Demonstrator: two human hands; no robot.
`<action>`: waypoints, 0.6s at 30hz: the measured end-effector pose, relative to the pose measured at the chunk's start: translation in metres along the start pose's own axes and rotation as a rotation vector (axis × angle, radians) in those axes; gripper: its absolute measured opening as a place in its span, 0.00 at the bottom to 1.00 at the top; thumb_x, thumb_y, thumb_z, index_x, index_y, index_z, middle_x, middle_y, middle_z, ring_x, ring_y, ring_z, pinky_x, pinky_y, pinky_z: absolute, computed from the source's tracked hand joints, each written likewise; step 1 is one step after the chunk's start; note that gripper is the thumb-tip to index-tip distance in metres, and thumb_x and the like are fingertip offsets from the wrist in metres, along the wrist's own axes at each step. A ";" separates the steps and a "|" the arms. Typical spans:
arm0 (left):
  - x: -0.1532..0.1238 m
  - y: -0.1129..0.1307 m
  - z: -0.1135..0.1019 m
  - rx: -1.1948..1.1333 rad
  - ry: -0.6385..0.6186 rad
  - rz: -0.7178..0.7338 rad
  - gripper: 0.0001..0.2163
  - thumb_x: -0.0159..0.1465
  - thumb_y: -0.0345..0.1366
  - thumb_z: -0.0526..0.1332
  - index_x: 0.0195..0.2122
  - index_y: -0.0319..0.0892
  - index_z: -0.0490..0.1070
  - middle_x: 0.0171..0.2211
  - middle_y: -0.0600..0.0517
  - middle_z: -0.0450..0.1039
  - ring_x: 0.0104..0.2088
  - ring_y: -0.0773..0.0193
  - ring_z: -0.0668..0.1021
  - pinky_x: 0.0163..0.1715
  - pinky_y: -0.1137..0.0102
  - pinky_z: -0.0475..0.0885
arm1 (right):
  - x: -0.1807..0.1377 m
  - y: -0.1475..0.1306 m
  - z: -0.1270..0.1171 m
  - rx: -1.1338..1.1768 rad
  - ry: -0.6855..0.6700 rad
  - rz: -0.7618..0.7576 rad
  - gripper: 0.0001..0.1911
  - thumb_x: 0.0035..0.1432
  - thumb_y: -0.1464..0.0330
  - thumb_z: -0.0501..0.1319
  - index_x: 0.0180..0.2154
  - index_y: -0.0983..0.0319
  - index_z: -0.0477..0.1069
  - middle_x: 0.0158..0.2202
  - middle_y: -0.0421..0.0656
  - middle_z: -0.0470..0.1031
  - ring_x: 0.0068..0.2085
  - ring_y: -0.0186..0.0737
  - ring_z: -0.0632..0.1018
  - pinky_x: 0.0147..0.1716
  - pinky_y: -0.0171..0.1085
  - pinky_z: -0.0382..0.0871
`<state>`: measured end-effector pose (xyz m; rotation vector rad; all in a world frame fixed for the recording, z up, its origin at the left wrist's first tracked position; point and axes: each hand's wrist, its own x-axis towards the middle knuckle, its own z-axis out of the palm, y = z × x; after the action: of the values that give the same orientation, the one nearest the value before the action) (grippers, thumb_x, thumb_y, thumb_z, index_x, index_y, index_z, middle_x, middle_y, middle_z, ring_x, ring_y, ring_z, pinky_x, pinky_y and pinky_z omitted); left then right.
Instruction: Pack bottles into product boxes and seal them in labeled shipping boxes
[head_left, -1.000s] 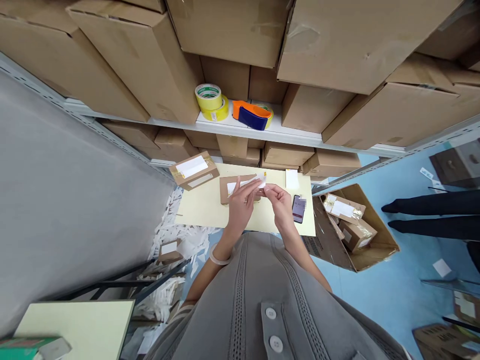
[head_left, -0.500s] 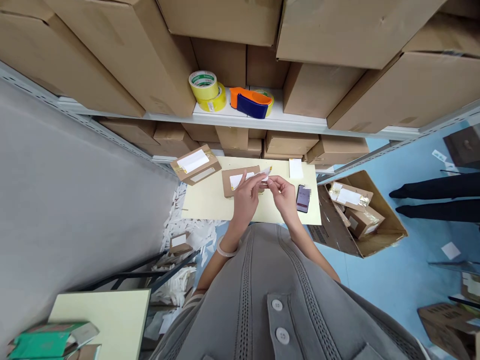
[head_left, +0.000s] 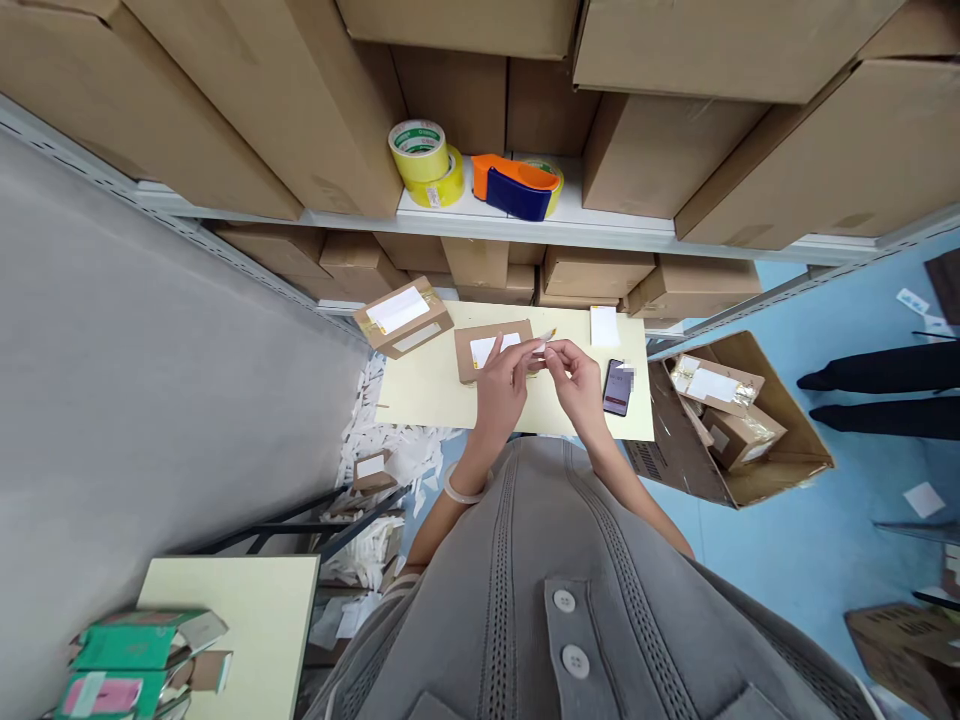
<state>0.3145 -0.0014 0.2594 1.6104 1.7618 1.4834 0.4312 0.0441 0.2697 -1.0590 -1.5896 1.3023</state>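
My left hand [head_left: 501, 385] and my right hand [head_left: 576, 378] meet over a pale yellow table [head_left: 427, 385]. Both pinch a small white label strip [head_left: 541, 342] with a yellow end, held just above a flat brown box [head_left: 480, 350] that carries a white label. A second labelled brown box [head_left: 403, 316] lies at the table's far left corner. To the right of my right hand lie a dark phone [head_left: 618, 387] and a white paper pad [head_left: 604, 326].
Shelving with large cardboard cartons rises behind the table; yellow tape rolls [head_left: 424, 162] and an orange-blue tape dispenser [head_left: 516, 186] sit on a shelf. An open carton [head_left: 739, 415] of taped parcels stands on the blue floor at right. Paper scraps [head_left: 379, 440] litter the left floor. Another person's legs [head_left: 877, 395] show far right.
My hands stayed together on the label strip, the pinch tightening over the box. The camera tilted a little, shifting everything slightly up and right.
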 end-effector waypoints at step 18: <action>-0.001 0.003 -0.005 -0.023 0.112 -0.131 0.11 0.69 0.42 0.54 0.34 0.46 0.72 0.31 0.55 0.78 0.32 0.65 0.80 0.63 0.58 0.62 | -0.005 -0.003 0.005 -0.290 -0.057 -0.088 0.09 0.63 0.62 0.55 0.35 0.56 0.73 0.33 0.40 0.79 0.35 0.41 0.79 0.44 0.41 0.70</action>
<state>0.3128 -0.0046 0.2639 1.3965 1.8642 1.5536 0.4275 0.0377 0.2715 -1.1181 -1.8872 1.0734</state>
